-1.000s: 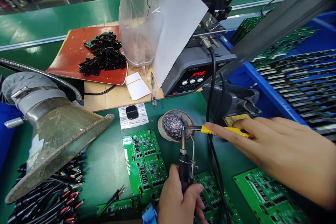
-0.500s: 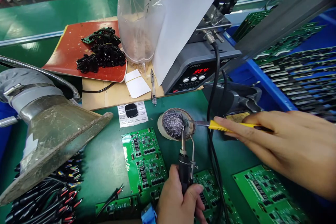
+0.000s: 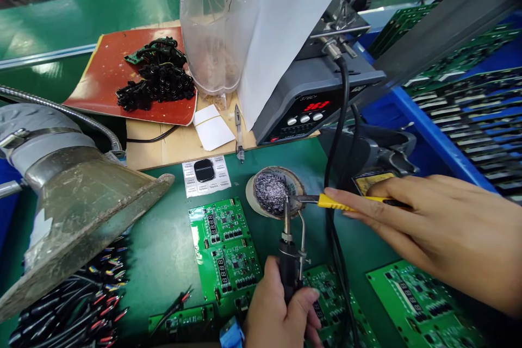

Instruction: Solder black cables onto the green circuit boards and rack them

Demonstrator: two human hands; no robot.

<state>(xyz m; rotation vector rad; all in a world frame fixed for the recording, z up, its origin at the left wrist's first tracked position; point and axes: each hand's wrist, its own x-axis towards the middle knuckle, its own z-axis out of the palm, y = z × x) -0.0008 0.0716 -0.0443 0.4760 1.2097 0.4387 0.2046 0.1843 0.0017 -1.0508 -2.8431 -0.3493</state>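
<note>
My left hand (image 3: 274,312) is wrapped round the black handle of a soldering iron (image 3: 289,261), whose tip points up over a small round cup (image 3: 253,196) holding grey, shiny metal bits (image 3: 269,193). In my right hand (image 3: 444,223) is a yellow utility knife (image 3: 338,202), held level with its blade reaching left over the cup's rim. The blade's end is at the iron's tip; whether they touch I cannot tell. A thin bent metal rod runs beside the iron. Green circuit boards (image 3: 226,253) with digit displays lie left of my left hand.
A soldering station (image 3: 310,111) with red digits stands behind the cup, its black cable (image 3: 335,147) hanging between my hands. At left is a fume hood (image 3: 81,190) above bundled wires (image 3: 61,304). A blue bin (image 3: 432,130) of boards is at right; a plastic bag (image 3: 218,38) stands behind.
My right hand has moved left, bringing the knife blade over the cup to the iron's tip. The station's red digits have changed. My left hand stays almost in place.
</note>
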